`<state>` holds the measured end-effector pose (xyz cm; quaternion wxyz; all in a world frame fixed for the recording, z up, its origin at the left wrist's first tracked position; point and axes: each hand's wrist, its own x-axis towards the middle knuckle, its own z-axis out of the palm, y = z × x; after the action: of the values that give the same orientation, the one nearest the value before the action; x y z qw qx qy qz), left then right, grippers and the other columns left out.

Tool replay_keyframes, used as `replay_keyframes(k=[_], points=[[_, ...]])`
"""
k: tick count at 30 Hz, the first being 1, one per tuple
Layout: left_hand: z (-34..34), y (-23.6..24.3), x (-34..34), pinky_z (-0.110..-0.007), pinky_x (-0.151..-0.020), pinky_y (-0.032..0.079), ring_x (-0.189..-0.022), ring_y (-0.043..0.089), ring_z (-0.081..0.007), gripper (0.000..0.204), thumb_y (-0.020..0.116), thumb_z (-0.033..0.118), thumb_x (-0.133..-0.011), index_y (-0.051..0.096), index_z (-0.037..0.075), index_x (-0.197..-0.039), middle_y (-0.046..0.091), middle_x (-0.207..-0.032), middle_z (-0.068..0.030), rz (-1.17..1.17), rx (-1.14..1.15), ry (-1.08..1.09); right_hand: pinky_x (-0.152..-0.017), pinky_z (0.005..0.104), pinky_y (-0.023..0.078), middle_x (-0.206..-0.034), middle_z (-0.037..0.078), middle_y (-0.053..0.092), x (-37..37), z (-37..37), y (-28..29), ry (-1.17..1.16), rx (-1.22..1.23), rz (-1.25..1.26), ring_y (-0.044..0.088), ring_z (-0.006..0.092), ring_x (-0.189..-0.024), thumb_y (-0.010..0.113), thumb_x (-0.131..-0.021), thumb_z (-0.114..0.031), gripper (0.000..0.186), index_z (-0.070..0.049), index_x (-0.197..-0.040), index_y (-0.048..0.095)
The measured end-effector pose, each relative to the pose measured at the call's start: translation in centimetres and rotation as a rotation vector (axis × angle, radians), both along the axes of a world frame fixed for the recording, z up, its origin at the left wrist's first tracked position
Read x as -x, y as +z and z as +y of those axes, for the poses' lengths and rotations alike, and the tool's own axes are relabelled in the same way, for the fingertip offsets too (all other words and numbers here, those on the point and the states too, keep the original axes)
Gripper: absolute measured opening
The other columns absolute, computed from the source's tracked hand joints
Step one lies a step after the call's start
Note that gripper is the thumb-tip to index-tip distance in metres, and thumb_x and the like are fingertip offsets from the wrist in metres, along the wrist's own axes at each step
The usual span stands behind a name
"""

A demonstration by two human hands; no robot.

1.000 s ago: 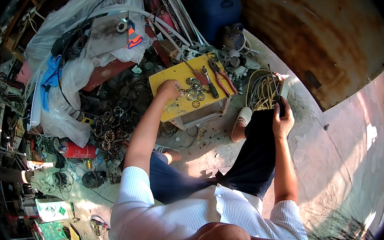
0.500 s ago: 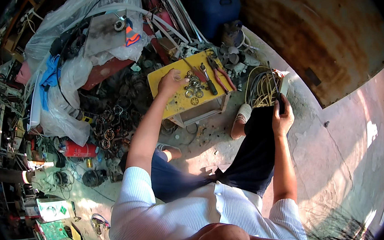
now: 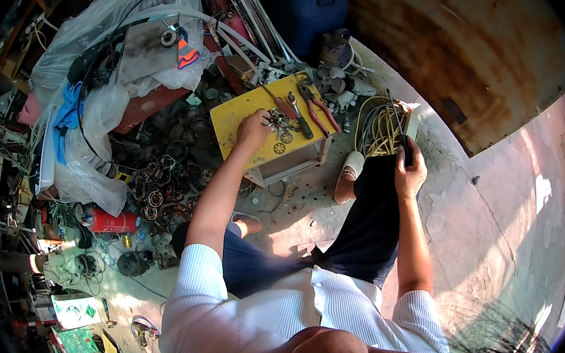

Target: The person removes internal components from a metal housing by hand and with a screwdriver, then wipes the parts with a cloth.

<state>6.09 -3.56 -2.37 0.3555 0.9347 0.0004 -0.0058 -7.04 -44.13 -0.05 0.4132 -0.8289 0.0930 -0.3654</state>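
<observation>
My left hand [image 3: 254,130] rests on a yellow stool top [image 3: 237,113], its fingers at a cluster of small round metal parts [image 3: 279,123]. Pliers with red handles [image 3: 319,109] and another hand tool [image 3: 299,118] lie on the same top just beyond. My right hand [image 3: 410,170] is over my right knee and grips a thin dark tool [image 3: 402,139] that points up toward a coil of yellow and grey cable [image 3: 381,128] on the floor. I sit in dark trousers and a striped white shirt.
A heap of metal rings and motor parts [image 3: 163,182] lies left of the stool. Plastic sheeting [image 3: 97,56] covers junk at far left. A blue barrel [image 3: 307,5] and a rusty metal sheet [image 3: 444,49] stand behind. Bare concrete floor [image 3: 495,224] spreads to the right.
My left hand has slid a little along the yellow top, staying at the round parts. My right hand stays on the knee with the dark tool.
</observation>
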Motion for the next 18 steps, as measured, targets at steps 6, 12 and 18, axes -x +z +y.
replay_keyframes(k=[6, 12, 18], points=[[-0.9, 1.8, 0.7, -0.036, -0.080, 0.053, -0.090, 0.070, -0.0243, 0.036, 0.081, 0.021, -0.077, 0.067, 0.004, -0.106, 0.072, -0.101, -0.0117, -0.024, -0.015, 0.020, -0.085, 0.0338, 0.054, -0.107, 0.011, 0.072, 0.3, -0.4, 0.1, -0.014, 0.003, 0.023, 0.071, 0.0260, -0.098, 0.069, -0.090, -0.017, 0.032, -0.010, -0.120, 0.068], [-2.2, 4.0, 5.0, -0.038, -0.080, 0.053, -0.092, 0.069, -0.0252, 0.046, 0.084, 0.039, -0.071, 0.070, 0.008, -0.102, 0.072, -0.098, -0.0109, 0.145, -0.365, -0.116, -0.085, 0.0337, 0.054, -0.107, 0.011, 0.072, 0.3, -0.2, 0.2, -0.005, 0.016, 0.003, 0.071, 0.0261, -0.098, 0.069, -0.090, -0.016, 0.031, -0.010, -0.120, 0.068], [-2.3, 2.5, 5.5, -0.038, -0.079, 0.052, -0.089, 0.068, -0.0263, 0.045, 0.083, 0.033, -0.073, 0.067, 0.008, -0.107, 0.071, -0.094, -0.0095, 0.116, -0.221, -0.108, -0.085, 0.0338, 0.054, -0.107, 0.011, 0.072, 0.2, -0.4, -0.3, 0.004, 0.023, -0.018, 0.071, 0.0263, -0.098, 0.069, -0.090, -0.016, 0.031, -0.010, -0.121, 0.068]])
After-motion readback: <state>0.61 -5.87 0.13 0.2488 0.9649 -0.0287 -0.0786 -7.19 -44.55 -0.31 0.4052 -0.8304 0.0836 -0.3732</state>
